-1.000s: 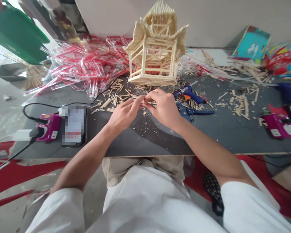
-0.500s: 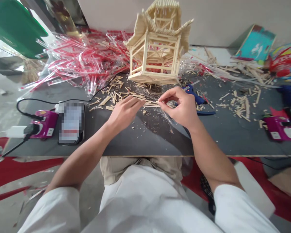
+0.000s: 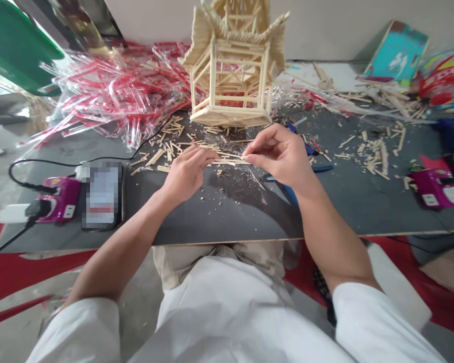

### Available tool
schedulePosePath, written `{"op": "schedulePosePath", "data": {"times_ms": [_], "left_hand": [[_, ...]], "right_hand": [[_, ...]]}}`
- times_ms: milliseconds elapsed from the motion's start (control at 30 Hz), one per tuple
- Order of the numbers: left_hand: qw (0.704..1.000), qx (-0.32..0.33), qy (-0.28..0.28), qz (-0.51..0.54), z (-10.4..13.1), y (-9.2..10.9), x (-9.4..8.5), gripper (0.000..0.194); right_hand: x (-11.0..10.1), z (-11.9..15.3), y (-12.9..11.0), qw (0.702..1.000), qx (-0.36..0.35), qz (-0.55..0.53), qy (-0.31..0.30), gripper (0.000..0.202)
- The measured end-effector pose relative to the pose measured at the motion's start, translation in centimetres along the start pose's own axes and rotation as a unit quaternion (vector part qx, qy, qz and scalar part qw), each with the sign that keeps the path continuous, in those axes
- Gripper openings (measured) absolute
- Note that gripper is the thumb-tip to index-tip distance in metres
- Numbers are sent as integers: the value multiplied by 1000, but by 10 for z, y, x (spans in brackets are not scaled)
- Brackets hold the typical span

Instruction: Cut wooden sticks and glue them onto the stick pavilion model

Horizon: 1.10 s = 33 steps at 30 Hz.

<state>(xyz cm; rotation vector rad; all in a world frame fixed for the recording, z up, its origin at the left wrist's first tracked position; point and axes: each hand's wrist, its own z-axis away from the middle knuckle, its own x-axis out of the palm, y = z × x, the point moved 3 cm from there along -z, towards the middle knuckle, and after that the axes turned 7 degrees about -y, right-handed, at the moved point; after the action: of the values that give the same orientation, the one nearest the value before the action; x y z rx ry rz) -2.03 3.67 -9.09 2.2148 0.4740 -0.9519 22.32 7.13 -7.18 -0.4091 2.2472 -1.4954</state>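
Note:
A pale wooden stick model of a tiered pavilion (image 3: 230, 80) stands at the back middle of the grey table (image 3: 227, 217). In front of it lie many thin wooden sticks (image 3: 227, 155) and scraps. My left hand (image 3: 187, 171) is over the left of this pile, its fingers together and bent down; what they hold, if anything, is hidden. To the right, my right hand (image 3: 280, 154) pinches at the right ends of the sticks with thumb and forefinger; what lies in the pinch is too small to name. A blue glue gun (image 3: 310, 149) lies partly behind my right hand.
Red and clear plastic wrappers (image 3: 124, 91) are heaped at the back left. A phone (image 3: 103, 194) and a purple power adapter (image 3: 60, 199) with cables lie at left. Another purple adapter (image 3: 439, 187) is at right, near stick scraps (image 3: 378, 156) and a teal box (image 3: 397, 53).
The view has shifted slightly, and the pavilion appears farther left and higher. My right hand has turned a little, its thumb and forefinger now closer together. More of the blue tool near my right wrist shows.

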Motion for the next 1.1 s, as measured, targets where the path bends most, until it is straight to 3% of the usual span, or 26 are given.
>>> {"op": "schedulePosePath", "data": {"times_ms": [133,267,433,600,833,1100], "left_hand": [[999,-15,1,36,1,2,2,31],[990,-44,-9,137,0,4,8,23],[954,-85,-34,287,0,4,19,27],[922,-124,-40,366,2,8,31,27],[897,-165,-73,405,4,15,47,36],[897,-184,-72,395,4,14,46,30]], "right_hand": [[4,-1,-1,1000,-7,-14,6,28],[12,1,1,999,-24,-31,34,31],[23,3,5,995,-59,-21,74,28],[31,3,10,993,-61,-17,97,34],[43,4,15,991,7,-44,123,41],[46,3,20,991,20,-85,103,43]]}}
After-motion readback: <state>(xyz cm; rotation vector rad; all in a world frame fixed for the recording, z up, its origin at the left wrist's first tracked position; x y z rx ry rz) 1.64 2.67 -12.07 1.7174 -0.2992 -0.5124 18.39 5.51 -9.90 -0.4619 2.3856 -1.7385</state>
